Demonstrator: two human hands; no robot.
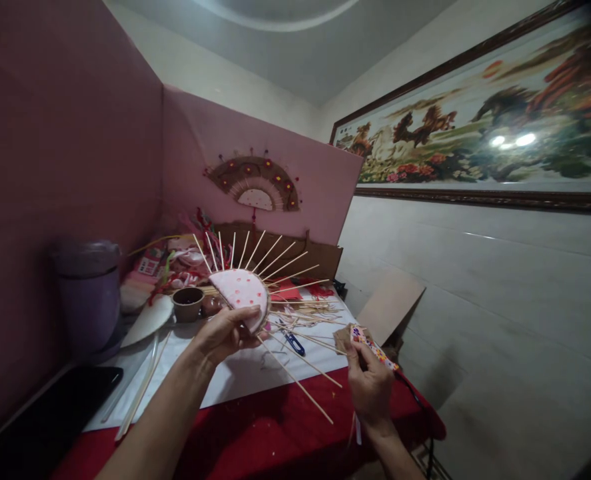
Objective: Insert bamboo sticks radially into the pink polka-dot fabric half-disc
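My left hand [232,333] grips a half-round pale pink piece with red dots [238,290], thumb on its face and fingers behind. Thin wooden sticks [285,273] fan out from its curved edge; the lowest ones point toward me on the right. My right hand [370,383] is closed at the right end of the table, its fingertips by the tip of one stick. Right behind those fingers is a colourful flower-patterned strip [375,348] on a brown scrap [342,339]. What the right fingers hold is partly hidden.
Blue-handled scissors or snips [294,341] lie on the white sheet [230,383] over a red tablecloth [255,433]. At left are a small cup [188,303], a purple container [88,300] and a dark phone-like slab [65,413]. A finished fan [255,180] hangs on the pink board. A black cable [420,403] hangs at right.
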